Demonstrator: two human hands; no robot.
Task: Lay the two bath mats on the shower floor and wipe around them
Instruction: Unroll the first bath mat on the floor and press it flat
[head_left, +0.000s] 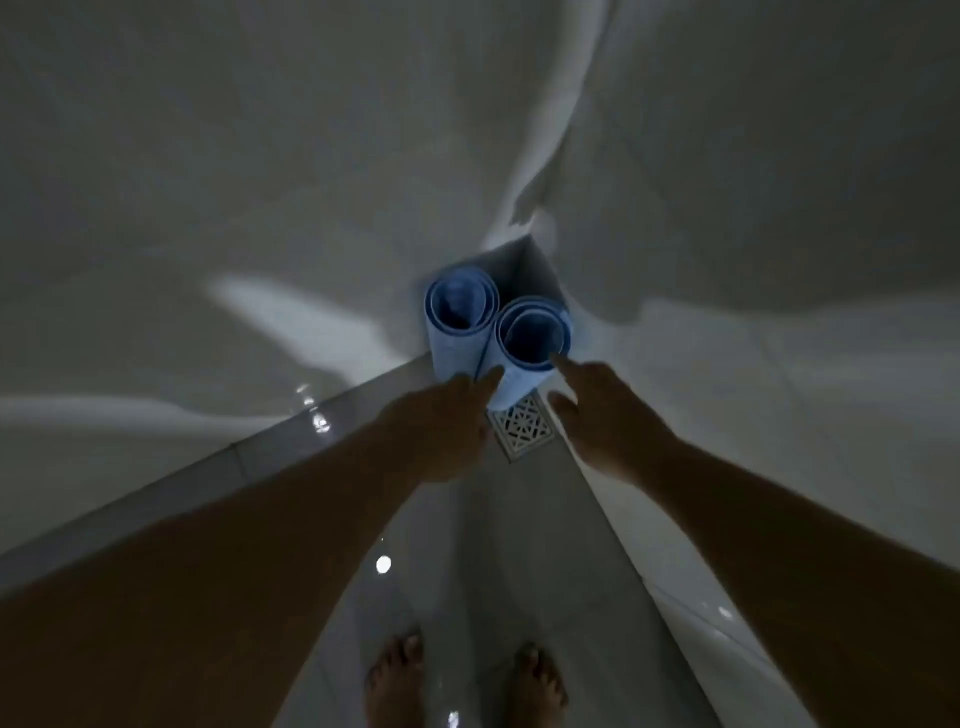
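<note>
Two blue bath mats, each rolled into a tube, stand upright side by side in the far corner of the shower: the left roll (457, 317) and the right roll (530, 343). Both of my arms reach toward them. My left hand (447, 421) has its fingers extended, a fingertip touching the lower side of the right roll. My right hand (602, 415) is spread, its forefinger at the right roll's rim and its thumb apart below. Neither hand grips a roll.
A square metal drain grate (522, 428) lies in the floor just in front of the rolls, between my hands. Pale tiled walls close in left and right. The wet glossy floor (467, 571) shows light glints. My bare feet (467, 686) stand at the bottom.
</note>
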